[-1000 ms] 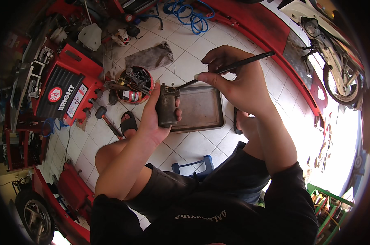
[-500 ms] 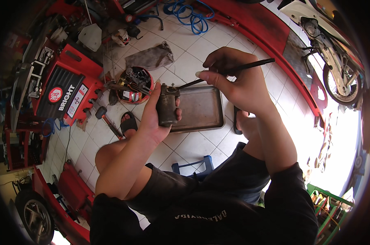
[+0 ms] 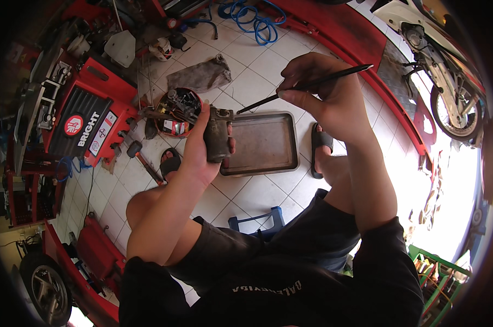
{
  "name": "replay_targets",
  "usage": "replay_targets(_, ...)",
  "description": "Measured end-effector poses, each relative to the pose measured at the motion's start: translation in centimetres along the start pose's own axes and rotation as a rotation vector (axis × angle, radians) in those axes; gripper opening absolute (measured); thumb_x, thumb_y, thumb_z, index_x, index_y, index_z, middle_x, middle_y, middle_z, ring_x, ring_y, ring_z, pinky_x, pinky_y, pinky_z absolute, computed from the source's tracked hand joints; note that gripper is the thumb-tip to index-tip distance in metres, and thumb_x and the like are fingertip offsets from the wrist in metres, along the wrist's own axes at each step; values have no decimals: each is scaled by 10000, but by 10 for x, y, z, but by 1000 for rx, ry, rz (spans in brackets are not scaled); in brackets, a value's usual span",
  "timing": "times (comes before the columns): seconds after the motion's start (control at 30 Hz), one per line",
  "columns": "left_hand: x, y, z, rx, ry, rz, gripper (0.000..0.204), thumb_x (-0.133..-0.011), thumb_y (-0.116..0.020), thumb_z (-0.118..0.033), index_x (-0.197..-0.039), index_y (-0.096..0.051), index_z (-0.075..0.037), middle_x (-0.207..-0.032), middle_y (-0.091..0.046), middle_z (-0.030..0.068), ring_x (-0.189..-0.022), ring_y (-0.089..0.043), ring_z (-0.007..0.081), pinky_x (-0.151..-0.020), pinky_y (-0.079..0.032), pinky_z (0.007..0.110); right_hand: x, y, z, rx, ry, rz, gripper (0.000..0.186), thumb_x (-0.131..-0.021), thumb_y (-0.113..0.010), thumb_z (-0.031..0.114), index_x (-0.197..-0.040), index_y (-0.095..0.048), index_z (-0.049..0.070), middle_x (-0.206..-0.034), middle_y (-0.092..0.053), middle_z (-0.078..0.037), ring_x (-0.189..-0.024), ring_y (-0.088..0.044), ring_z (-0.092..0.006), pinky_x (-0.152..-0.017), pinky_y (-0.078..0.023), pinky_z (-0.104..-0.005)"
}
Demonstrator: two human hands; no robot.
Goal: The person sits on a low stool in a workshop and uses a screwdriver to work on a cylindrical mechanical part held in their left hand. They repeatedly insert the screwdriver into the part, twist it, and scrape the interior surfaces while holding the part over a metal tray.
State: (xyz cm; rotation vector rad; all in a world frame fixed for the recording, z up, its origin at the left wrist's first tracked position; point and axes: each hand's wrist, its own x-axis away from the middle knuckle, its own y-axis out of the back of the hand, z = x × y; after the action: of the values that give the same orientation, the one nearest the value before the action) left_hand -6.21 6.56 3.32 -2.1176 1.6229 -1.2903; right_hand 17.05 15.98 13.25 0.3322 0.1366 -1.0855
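Observation:
My left hand [image 3: 198, 147] is wrapped round a dark, grimy metal cylinder [image 3: 218, 140] that looks like a small starter motor. It stands roughly upright, its lugged end away from me. In my right hand [image 3: 325, 95] a thin black rod-shaped tool [image 3: 268, 100] is pinched between thumb and fingers. Its narrow tip points at the lugged end from the right, with a small gap between them. Below both hands lies a shallow rectangular metal tray [image 3: 296, 143] on the floor; the cylinder covers part of its left side.
Left of the tray stands a round red container [image 3: 160, 128] of metal parts, with a hammer [image 3: 144, 163] nearby. A grey rag [image 3: 200, 75] lies beyond. A red machine [image 3: 86, 117] stands at left, a motorcycle [image 3: 448, 82] at far right. A blue stool [image 3: 279, 218] shows between my legs.
My left hand has shifted the cylinder a little left and away from me. The tool's tip, earlier at the cylinder's lugged end, is now slightly apart from it. My right hand has risen slightly.

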Motion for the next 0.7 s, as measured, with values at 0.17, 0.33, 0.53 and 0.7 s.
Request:
replay_targets(0.17, 2, 1, -1, -13, -20, -35, 509, -919, -665, -599, -1000, -618, -99, -786, -624, 64, -627, -610, 219, -583, -509, 355, 2, -11, -6, 147, 28, -5, 195, -795, -772, 8, -979, -705, 9, -841, -739, -85, -808, -715, -179, -748, -549, -300)
replay_targets(0.33, 6, -6, -1, -27, -36, -34, 511, -953, -612, -603, -1048, -626, -101, -833, -657, 87, -633, -618, 221, -585, -508, 352, 3, -15, -10, 228, 47, 12, 176, -806, -764, 42, -973, -716, 21, -811, -746, -86, -762, -713, -199, -724, -548, -317)
replay_targets(0.53, 4, -6, -3, 6, -21, 27, 510, -988, -551, -602, -1124, -607, -114, -962, -706, 143, -657, -630, 220, -581, -511, 351, 2, -20, -11, 262, 62, 27, 178, -801, -756, 25, -973, -715, 10, -815, -744, -105, -743, -713, -220, -707, -556, -330)
replay_targets(0.7, -1, -2, 2, -24, -16, -12, 500, -986, -557, -596, -1130, -605, -120, -994, -712, 148, -663, -633, 219, -576, -511, 351, 2, -20, -11, 277, 57, 35, 174, -803, -752, 12, -972, -710, -4, -811, -739, -118, -736, -720, -239, -698, -565, -337)
